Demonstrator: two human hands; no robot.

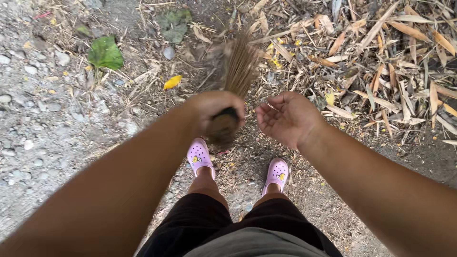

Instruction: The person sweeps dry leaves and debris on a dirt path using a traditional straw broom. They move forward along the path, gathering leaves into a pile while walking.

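Left hand (215,110) wrapped tight round the bound handle of a stick broom (236,71), bristles fanned forward and blurred over the gravel ground (43,128), grip low for short strokes. Right hand (285,118) empty, palm up, fingers loosely curled, just beside the handle. Dry leaf litter (395,62) heaped ahead-right. 2 pink clogs (199,156) planted behind the broom.

This is an outdoor yard or garden path: bare gravelly ground (43,123) with small stones, a heap of dry bamboo leaves (390,62) well to the right of a fresh green leaf (105,53), and straw scattered between them.
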